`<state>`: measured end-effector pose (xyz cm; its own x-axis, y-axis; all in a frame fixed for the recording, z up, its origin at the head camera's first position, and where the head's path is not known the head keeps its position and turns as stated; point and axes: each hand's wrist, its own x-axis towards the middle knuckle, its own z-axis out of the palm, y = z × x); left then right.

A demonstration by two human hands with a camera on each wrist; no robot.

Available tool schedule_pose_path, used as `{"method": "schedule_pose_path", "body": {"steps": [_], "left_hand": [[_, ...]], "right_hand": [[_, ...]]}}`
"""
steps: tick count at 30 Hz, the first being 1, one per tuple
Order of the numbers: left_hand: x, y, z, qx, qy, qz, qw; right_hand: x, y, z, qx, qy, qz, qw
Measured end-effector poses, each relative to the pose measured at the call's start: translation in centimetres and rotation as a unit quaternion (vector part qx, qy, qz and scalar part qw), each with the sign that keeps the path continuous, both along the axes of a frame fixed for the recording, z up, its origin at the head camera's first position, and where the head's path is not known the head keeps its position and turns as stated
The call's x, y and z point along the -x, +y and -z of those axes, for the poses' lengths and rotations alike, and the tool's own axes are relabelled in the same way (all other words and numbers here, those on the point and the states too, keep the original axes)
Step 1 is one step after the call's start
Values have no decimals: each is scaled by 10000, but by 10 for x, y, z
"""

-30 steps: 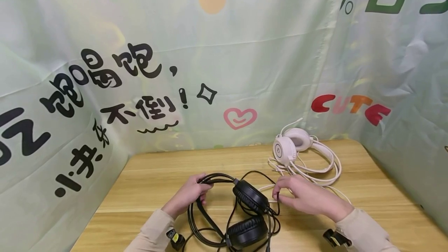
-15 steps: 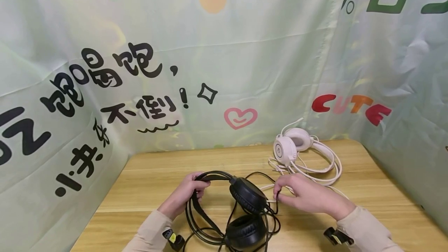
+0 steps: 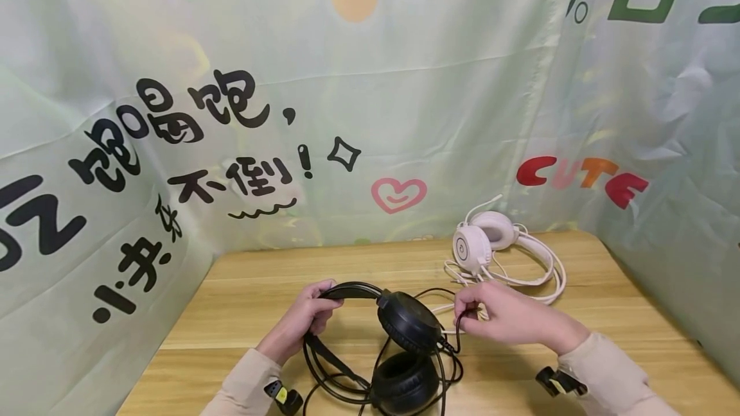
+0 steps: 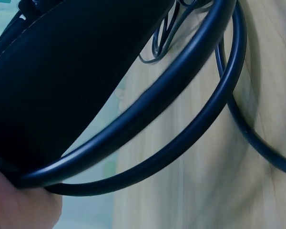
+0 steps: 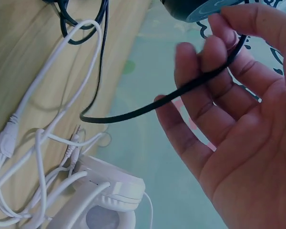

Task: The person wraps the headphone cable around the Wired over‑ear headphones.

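Note:
A pair of black over-ear headphones [image 3: 407, 323] is at the front middle of the table in the head view, its ear cups to the right. My left hand [image 3: 300, 320] grips the headband at its far left side; in the left wrist view the wide band [image 4: 76, 71] and its thin tubes run out from the fingers. My right hand [image 3: 509, 316] pinches the black cable [image 5: 148, 109] between thumb and forefinger, right of the ear cups. In the right wrist view this cable crosses the other, loosely curled fingers. More black cable lies looped under and beside the cups.
White headphones [image 3: 473, 248] with a coiled white cable [image 5: 19, 109] lie at the back right of the wooden table [image 3: 260, 268], just beyond my right hand. Printed fabric curtains [image 3: 451, 114] stand along the back and both sides of the table.
My left hand has shifted slightly left, tilting and drawing the black headphones with it. The right hand keeps its pinch on the cable and has moved a little up and right.

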<state>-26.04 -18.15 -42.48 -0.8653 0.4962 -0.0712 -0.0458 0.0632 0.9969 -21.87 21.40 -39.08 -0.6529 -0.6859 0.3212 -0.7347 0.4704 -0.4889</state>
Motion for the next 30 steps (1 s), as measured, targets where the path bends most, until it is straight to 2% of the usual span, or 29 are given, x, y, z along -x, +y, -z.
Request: {"method": "schedule_pose_path", "body": {"steps": [3, 10, 18, 23, 30], "left_hand": [[-1, -2, -1, -73, 33, 94, 9999], [-2, -6, -4, -226, 116, 203, 9995], [-2, -8, -8, -663, 326, 522, 9959], [-3, -9, -11, -763, 559, 696, 9931], [-3, -11, -16, -833, 857, 913, 9886]], "right_hand": [[1, 1, -5, -11, -64, -5, 10000], [-1, 1, -23, 145, -611, -110, 9980], [-1, 1, -37, 135, -594, -170, 9980], [0, 3, -43, 63, -733, -127, 9972], [8, 7, -49, 92, -1094, -536, 9925]]}}
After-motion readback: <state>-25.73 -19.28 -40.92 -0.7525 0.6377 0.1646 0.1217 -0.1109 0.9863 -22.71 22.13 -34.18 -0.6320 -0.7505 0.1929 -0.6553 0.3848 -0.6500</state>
